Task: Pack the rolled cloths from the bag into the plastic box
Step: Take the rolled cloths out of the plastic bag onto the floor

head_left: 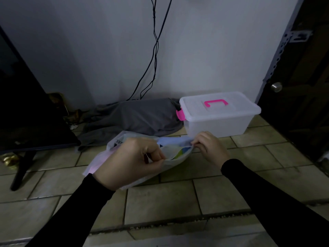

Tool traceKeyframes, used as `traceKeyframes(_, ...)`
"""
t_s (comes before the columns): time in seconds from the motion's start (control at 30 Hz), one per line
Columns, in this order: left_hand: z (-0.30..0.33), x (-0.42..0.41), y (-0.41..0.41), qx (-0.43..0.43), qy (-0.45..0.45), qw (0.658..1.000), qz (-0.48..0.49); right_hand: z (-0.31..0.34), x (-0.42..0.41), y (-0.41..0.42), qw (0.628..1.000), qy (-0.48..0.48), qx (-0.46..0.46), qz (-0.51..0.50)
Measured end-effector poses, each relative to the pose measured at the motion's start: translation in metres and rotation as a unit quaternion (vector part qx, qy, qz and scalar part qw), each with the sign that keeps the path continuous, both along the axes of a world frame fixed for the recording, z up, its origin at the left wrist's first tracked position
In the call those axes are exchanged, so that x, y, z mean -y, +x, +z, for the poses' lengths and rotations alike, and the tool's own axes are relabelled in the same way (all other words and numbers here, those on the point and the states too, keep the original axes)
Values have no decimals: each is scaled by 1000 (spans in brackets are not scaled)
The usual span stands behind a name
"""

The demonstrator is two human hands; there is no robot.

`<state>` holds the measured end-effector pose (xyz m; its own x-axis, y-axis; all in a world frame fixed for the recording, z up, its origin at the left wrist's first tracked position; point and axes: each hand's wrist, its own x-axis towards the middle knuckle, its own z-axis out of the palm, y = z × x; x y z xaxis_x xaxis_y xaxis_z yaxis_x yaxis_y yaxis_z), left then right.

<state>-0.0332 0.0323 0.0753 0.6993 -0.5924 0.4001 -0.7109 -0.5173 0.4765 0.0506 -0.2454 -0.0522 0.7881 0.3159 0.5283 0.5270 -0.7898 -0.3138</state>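
Note:
A white plastic bag [99,163] lies on the tiled floor in the middle of the view. My left hand [131,161] pinches the near edge of its mouth. My right hand [209,147] pinches the far edge, so the mouth is spread between them. Inside the opening a bit of blue, green and yellow cloth [183,151] shows. The translucent plastic box [219,120] stands just behind my right hand. Its lid is on, with a pink handle [216,102] on top and a pink latch [180,114] on its left end.
A crumpled grey cloth [138,118] lies against the wall behind the bag. A dark TV on a stand [26,113] fills the left side. Black cables [154,50] hang down the wall. A dark door with a knob [276,87] is at the right.

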Motion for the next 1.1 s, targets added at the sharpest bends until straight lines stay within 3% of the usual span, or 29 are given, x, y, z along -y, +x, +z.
traceKeyframes(0.17,0,-2,2,-8,23,1000,-10,6,10,6,990,-134,21,-33)
traceKeyframes(0.33,-1,1,-1,-24,9,999,-40,-5,31,6,987,-130,-27,-87)
traceKeyframes(0.47,-21,11,3,-63,-16,998,-8,-4,13,-5,980,-5,-138,-144)
traceKeyframes(0.53,-36,19,5,-86,-39,996,2,0,0,-19,953,96,-218,-184)
traceKeyframes(0.67,-70,52,-5,-102,-34,994,-9,10,-23,-37,885,188,-405,-136)
traceKeyframes(0.83,-88,62,0,-56,40,997,-26,21,-31,-49,852,282,-413,-154)
traceKeyframes(0.9,-94,43,14,-42,101,993,34,24,-31,-56,834,333,-415,-143)
traceKeyframes(0.97,-103,16,30,-32,137,972,189,25,-31,-64,829,357,-407,-141)
traceKeyframes(1.03,-109,-11,47,-79,146,913,373,25,-30,-69,838,352,-383,-161)
traceKeyframes(1.1,-111,-32,60,-143,128,854,484,23,-30,-69,842,360,-364,-172)
